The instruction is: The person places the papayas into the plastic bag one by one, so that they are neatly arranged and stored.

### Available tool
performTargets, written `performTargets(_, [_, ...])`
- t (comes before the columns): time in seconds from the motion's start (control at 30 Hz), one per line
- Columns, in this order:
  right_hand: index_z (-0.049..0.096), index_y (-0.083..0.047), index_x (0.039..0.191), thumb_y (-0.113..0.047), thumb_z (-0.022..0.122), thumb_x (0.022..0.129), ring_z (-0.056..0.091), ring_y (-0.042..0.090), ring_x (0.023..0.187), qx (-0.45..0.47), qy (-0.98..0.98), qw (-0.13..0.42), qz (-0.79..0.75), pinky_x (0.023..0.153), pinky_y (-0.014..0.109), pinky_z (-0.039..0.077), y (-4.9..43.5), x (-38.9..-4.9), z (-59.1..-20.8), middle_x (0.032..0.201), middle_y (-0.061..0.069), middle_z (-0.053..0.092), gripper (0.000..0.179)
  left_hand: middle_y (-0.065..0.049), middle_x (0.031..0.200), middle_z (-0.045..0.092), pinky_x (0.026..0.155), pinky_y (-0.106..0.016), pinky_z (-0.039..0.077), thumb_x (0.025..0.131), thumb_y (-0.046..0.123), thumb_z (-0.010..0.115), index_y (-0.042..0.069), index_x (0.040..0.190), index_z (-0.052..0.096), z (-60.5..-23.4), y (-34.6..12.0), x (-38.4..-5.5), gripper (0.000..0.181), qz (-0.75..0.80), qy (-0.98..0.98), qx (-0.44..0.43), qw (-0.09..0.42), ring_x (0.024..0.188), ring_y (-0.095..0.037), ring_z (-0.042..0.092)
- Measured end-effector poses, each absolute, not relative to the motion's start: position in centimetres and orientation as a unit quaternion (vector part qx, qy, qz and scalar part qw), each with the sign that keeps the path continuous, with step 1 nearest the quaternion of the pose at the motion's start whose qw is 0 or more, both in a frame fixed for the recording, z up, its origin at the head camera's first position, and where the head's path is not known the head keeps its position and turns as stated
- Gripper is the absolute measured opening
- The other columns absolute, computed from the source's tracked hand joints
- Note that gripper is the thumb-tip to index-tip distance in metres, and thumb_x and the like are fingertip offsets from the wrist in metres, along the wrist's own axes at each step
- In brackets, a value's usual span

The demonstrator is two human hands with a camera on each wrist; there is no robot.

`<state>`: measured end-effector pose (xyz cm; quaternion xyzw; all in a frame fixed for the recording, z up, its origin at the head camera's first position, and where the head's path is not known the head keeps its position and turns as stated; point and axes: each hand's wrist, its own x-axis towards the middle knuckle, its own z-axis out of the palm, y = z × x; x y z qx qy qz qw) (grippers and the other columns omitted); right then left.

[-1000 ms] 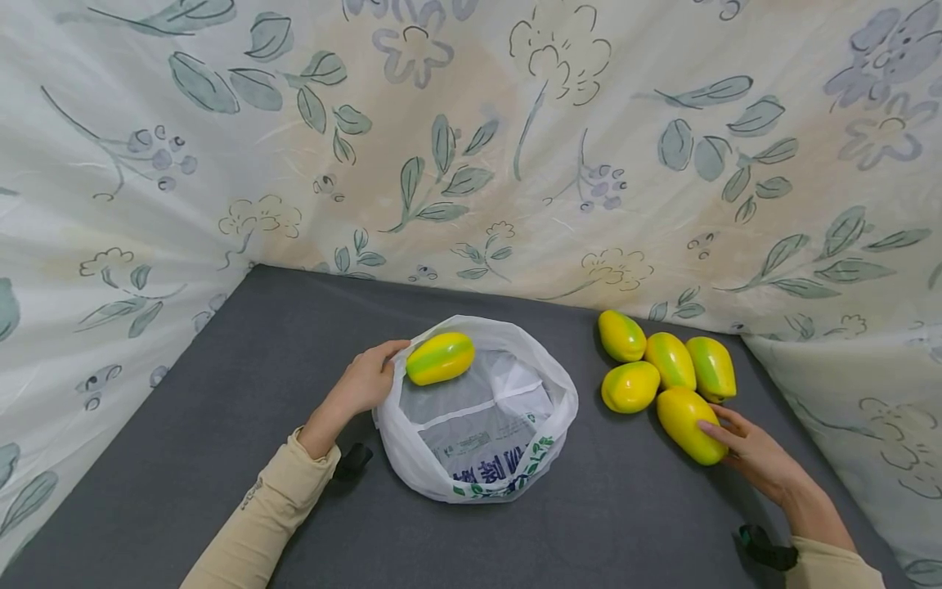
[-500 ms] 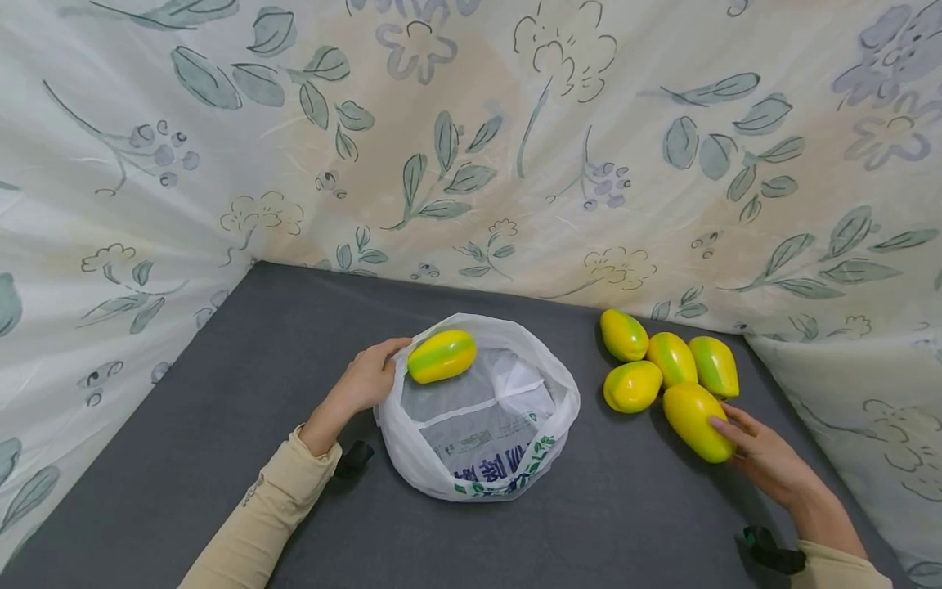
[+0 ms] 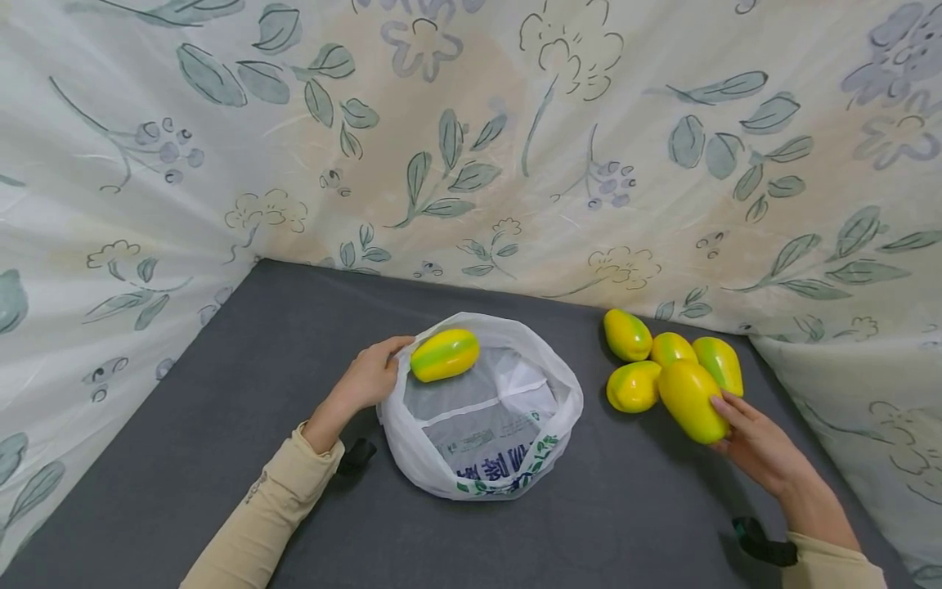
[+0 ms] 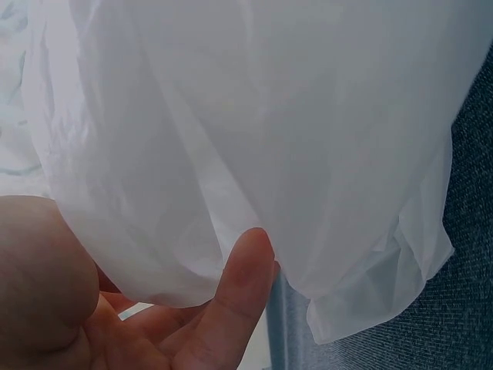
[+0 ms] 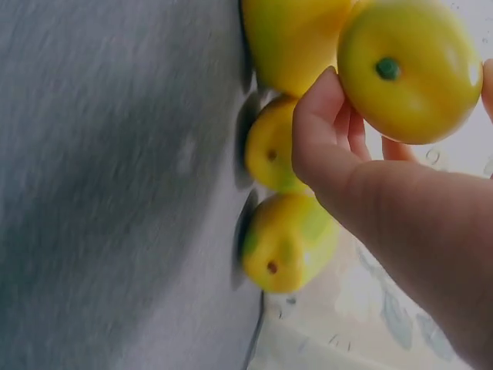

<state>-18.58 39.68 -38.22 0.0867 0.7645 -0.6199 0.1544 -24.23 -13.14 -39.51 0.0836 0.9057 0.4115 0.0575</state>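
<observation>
My right hand grips a yellow papaya, raised off the table in front of the other fruit. Its green stem end faces the right wrist view, where the held papaya sits between thumb and fingers. At the left rim of a white plastic bag, my left hand pinches the film. Up close, the left thumb lies over the thin bag wall. A yellow-green papaya lies inside the wide bag mouth, against the back-left rim.
Several more papayas cluster at the back right, including a leftmost papaya, a front papaya and a right papaya. The dark grey table meets floral-printed cloth walls at the back and sides.
My right hand has lifted the papaya off the table and slightly up toward the cluster, partly covering the fruit behind. The left hand and the bag keep their places.
</observation>
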Motion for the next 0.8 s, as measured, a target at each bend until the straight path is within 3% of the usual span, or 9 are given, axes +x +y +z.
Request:
performTargets(0.37, [0.037,-0.023,0.127,-0.035,0.036,0.103,0.052,0.010,0.100,0.024,0.704,0.156,-0.692,0.084,0.035,0.046,37.3,-18.7,-37.3,0.115,-0.007,0.050,0.026,-0.020,0.138,0.047,0.095,-0.051,0.041,0.099,0.001,0.040,0.003,0.141,0.045,-39.6,-13.2,-24.2,0.042,0.411,0.906,0.089,0.053,0.124,-0.035,0.045])
performTargets(0.8, [0.037,-0.022,0.128,-0.035,0.034,0.104,0.051,0.011,0.102,-0.004,0.695,0.173,-0.698,0.090,0.041,0.043,33.6,-19.4,-36.9,0.117,-0.004,0.048,0.027,-0.019,0.139,0.047,0.081,-0.041,0.043,0.099,0.001,0.040,0.004,0.140,0.046,-39.6,-13.1,-24.2,0.042,0.400,0.911,0.089,0.049,0.103,-0.030,0.051])
